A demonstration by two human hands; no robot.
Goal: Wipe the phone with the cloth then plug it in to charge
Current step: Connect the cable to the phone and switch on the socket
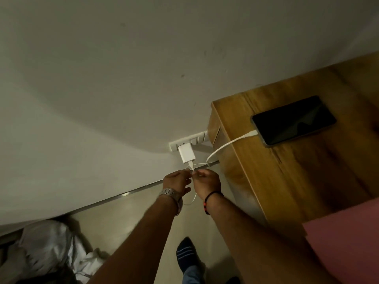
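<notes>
Lying flat on the wooden cabinet (287, 171), screen up and dark, the phone (294, 119) has the white cable (225, 144) plugged into its near end. The cable runs over the cabinet edge down to the white charger (186, 154), which sits in the wall socket strip (189, 140). Just below the charger, the left hand (177, 180) and the right hand (207, 179) both pinch the cable with curled fingers. A foot in a striped sock (187, 255) stands on the floor.
</notes>
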